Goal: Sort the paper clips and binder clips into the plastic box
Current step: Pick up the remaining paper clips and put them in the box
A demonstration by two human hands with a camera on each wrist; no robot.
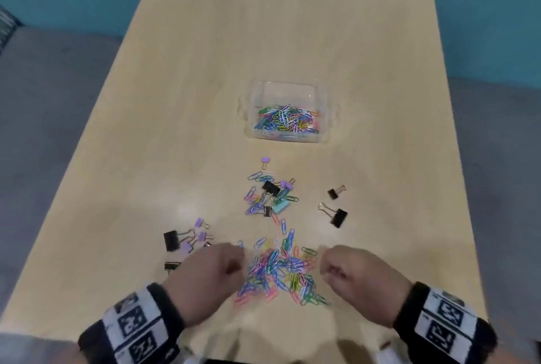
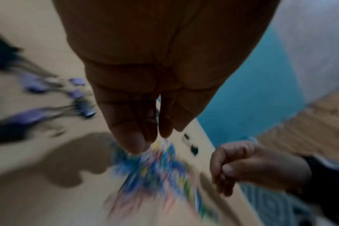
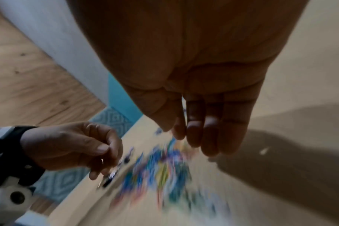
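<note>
A clear plastic box point(image 1: 323, 106) sits mid-table and holds several coloured paper clips point(image 1: 287, 121). A big loose pile of paper clips point(image 1: 278, 273) lies near the front edge. My left hand point(image 1: 234, 264) hovers at its left side and my right hand point(image 1: 325, 268) at its right. Both have their fingers curled with the thumb against the fingers. Neither hand shows anything in its grip. The wrist views are blurred: the left hand point(image 2: 153, 137) and the right hand point(image 3: 176, 133) each hang above the pile.
A smaller mixed heap of paper clips and binder clips point(image 1: 269, 197) lies between the pile and the box. Black and purple binder clips point(image 1: 171, 240) sit to the left. Two black ones point(image 1: 338, 217) lie to the right, and a purple one point(image 1: 265, 160) lies nearer the box.
</note>
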